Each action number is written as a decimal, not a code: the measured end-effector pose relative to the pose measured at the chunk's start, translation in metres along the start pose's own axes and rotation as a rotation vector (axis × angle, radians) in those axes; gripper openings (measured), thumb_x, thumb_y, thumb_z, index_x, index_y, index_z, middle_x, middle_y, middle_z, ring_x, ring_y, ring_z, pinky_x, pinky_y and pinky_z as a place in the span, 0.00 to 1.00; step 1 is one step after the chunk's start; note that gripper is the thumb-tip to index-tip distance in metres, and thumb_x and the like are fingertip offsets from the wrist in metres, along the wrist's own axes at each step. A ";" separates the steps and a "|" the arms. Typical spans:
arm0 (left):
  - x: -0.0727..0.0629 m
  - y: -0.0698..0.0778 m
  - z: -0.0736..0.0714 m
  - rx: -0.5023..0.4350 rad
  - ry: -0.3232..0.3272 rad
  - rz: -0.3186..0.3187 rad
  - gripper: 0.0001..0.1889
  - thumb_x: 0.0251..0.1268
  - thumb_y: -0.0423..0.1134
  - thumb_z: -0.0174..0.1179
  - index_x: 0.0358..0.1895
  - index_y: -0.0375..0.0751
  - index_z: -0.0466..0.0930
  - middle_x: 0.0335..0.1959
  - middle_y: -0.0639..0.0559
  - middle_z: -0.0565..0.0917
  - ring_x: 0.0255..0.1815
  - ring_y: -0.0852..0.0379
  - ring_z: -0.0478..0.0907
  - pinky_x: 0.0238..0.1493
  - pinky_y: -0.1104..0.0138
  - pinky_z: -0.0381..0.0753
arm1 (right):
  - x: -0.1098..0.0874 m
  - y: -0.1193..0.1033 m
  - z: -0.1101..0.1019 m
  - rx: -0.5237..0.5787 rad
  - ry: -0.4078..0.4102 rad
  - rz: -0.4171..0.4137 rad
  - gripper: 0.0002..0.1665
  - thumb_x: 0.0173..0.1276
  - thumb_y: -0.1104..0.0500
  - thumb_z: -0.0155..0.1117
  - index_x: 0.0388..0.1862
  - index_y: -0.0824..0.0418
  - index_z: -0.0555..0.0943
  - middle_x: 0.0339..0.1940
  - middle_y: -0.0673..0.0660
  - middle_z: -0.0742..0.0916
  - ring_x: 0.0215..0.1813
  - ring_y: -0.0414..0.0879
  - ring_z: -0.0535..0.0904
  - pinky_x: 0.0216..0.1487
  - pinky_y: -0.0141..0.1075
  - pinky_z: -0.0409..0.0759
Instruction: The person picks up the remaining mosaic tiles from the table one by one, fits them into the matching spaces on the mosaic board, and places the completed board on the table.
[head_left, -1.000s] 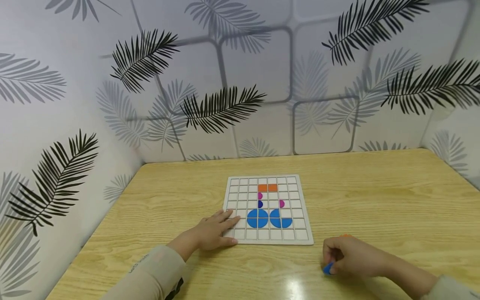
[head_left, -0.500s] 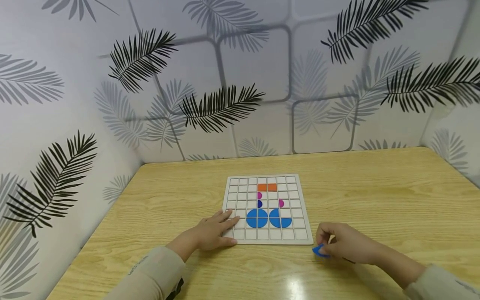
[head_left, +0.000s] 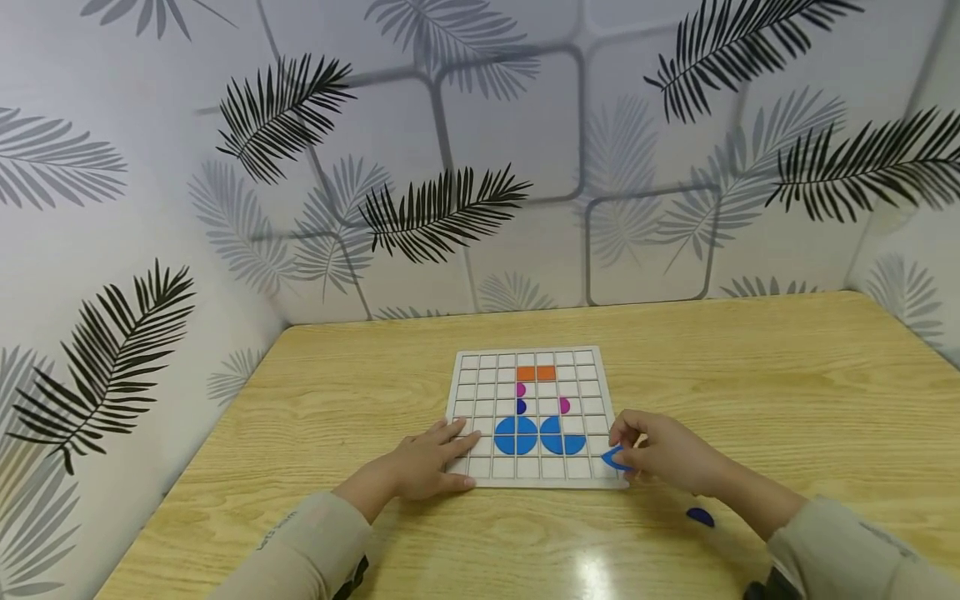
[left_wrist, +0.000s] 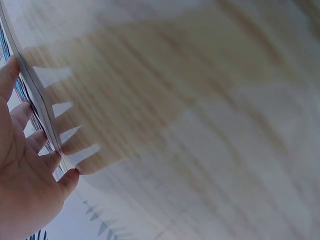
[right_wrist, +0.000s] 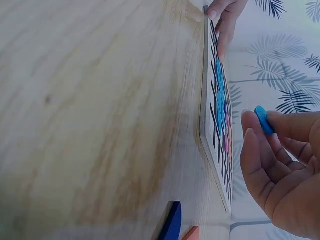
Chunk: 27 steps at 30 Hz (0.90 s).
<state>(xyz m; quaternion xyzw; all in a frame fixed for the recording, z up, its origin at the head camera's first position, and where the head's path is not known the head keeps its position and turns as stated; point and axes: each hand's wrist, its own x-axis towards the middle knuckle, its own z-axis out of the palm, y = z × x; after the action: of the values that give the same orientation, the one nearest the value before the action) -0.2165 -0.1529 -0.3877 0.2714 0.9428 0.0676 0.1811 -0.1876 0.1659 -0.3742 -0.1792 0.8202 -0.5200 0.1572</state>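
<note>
A white grid board [head_left: 504,472] lies on the table with flat coloured pieces in some squares. Blue quarter-circle pieces [head_left: 506,427] form one full disc, and beside it a second disc [head_left: 551,427] lacks its upper right quarter. My left hand [head_left: 431,462] rests with straight fingers on the board's left edge, and the left wrist view shows its fingertips along that edge. Over the board's right edge, my right hand [head_left: 667,450] pinches a blue quarter-circle piece [head_left: 617,458] between thumb and fingers. The right wrist view shows this blue piece [right_wrist: 264,120] held above the board.
A dark blue half-circle piece [head_left: 701,517] lies on the table below my right forearm. In the right wrist view an orange piece [right_wrist: 192,233] lies near it. Orange squares [head_left: 536,373] and small pink half-circles [head_left: 565,406] sit on the board. A leaf-patterned wall stands behind the table.
My right hand has moved left and away from me, carrying the blue piece from the table to the board's right edge. The dark blue half-circle has come into sight. My left hand stays put.
</note>
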 end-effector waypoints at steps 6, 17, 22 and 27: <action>0.001 -0.001 0.001 0.007 0.006 -0.001 0.34 0.57 0.60 0.45 0.66 0.53 0.50 0.67 0.49 0.47 0.66 0.47 0.41 0.56 0.45 0.50 | 0.013 -0.001 0.001 -0.059 0.047 -0.001 0.06 0.59 0.69 0.55 0.35 0.68 0.70 0.26 0.57 0.71 0.25 0.46 0.74 0.23 0.35 0.73; 0.001 -0.002 0.001 0.009 0.010 -0.001 0.34 0.57 0.60 0.45 0.66 0.52 0.51 0.67 0.49 0.48 0.66 0.46 0.41 0.55 0.45 0.50 | 0.033 -0.001 -0.001 -0.150 0.121 -0.003 0.05 0.57 0.69 0.58 0.29 0.66 0.70 0.24 0.55 0.75 0.27 0.45 0.72 0.27 0.34 0.71; -0.001 0.000 0.000 -0.012 0.001 -0.010 0.34 0.57 0.60 0.45 0.66 0.53 0.50 0.67 0.50 0.47 0.66 0.47 0.40 0.55 0.44 0.49 | 0.043 0.001 -0.001 -0.157 0.127 -0.025 0.04 0.57 0.69 0.57 0.28 0.66 0.70 0.24 0.54 0.75 0.27 0.45 0.71 0.27 0.34 0.70; -0.002 0.001 -0.001 -0.012 0.004 -0.005 0.34 0.58 0.60 0.45 0.66 0.52 0.50 0.67 0.50 0.47 0.66 0.47 0.41 0.55 0.44 0.49 | 0.055 0.004 -0.001 -0.194 0.131 -0.016 0.04 0.57 0.70 0.57 0.28 0.66 0.71 0.24 0.54 0.75 0.27 0.44 0.71 0.27 0.34 0.70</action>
<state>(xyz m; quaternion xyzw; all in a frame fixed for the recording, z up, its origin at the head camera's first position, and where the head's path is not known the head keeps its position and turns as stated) -0.2151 -0.1526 -0.3856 0.2677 0.9435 0.0732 0.1811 -0.2375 0.1431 -0.3813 -0.1655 0.8737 -0.4502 0.0810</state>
